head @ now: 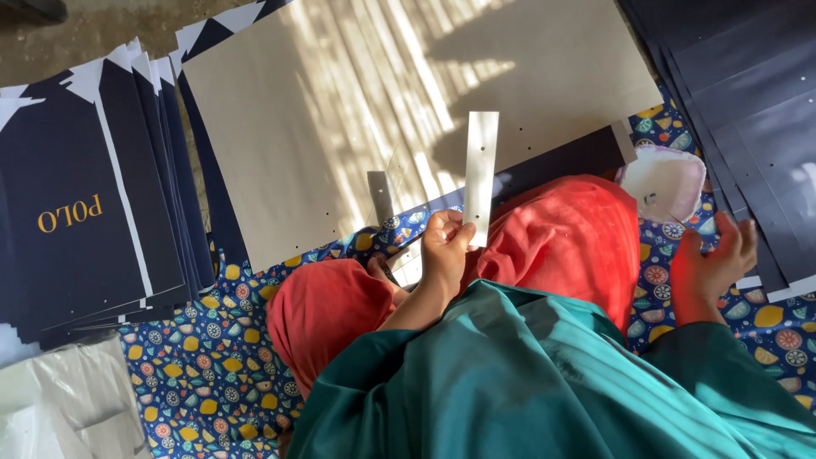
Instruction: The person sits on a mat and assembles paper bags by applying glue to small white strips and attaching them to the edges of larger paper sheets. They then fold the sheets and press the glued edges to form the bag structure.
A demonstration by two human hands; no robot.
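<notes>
Closest to me, teal garment over my lap, red trousers (561, 242) on both knees beyond it. Seated on a blue patterned cloth (204, 374) printed with citrus slices.

Left hand (444, 246): raised between my knees, fingers curled, thumb and fingertips pinched on the bottom end of a pale card strip (481, 174). Strip stands upright, narrow, with small holes along its length. Upper part sunlit.

Right hand (712, 255): off to the right, well apart from the left. Fingers spread and half open, resting at the edge of a stack of dark navy sheets (748, 110). Cannot tell whether it grips a sheet or only touches. Holding nothing else.

Just beyond the right hand, toward the left one: small white bowl-like dish (663, 183) on the cloth, beside my right knee.

Past the strip, beyond the left hand: 1 large grey board (374, 110) lying flat, striped with sun and shadow, small holes near its near edge. A navy sheet shows under its near right edge.

Left of the left hand, well apart: fanned pile of navy folded sheets (93, 204) with white edges and gold lettering. Nearer, at far left, crumpled clear plastic (68, 408).
</notes>
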